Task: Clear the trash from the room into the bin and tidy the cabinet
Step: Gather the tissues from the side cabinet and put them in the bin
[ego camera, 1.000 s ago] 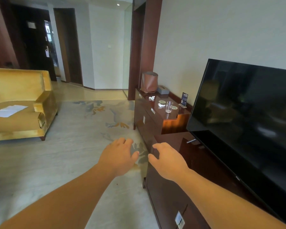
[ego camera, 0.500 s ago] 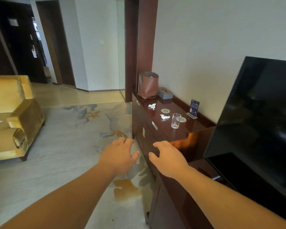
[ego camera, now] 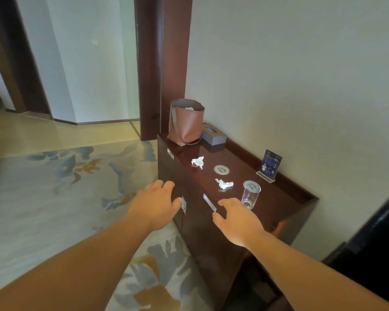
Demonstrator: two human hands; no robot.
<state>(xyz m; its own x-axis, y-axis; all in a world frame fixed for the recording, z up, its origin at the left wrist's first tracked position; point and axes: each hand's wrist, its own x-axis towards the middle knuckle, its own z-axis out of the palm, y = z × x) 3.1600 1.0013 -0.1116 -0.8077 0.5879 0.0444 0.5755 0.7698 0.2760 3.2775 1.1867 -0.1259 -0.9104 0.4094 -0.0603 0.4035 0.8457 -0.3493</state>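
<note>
A dark wooden cabinet (ego camera: 276, 198) runs along the right wall. On its top lie two crumpled white paper scraps, a far scrap (ego camera: 198, 162) and a near scrap (ego camera: 224, 183). A brown leather bin (ego camera: 185, 123) stands at the far end with white paper inside. A clear drinking glass (ego camera: 250, 196) stands upright near the front. My left hand (ego camera: 154, 204) hovers beside the cabinet's front, fingers apart and empty. My right hand (ego camera: 238, 219) hovers over the front edge, just short of the glass, also empty.
A grey tissue box (ego camera: 213, 137) sits behind the bin. Two round coasters, one (ego camera: 221, 169) bare and one behind the glass, lie on the top, with a dark blue card stand (ego camera: 269, 165) by the wall. A black TV (ego camera: 380, 239) is at right. Patterned carpet (ego camera: 65, 198) spreads left.
The view has moved forward toward the cabinet's far section; the yellow armchair has left the frame. Both hands are now close to the cabinet top, still empty.
</note>
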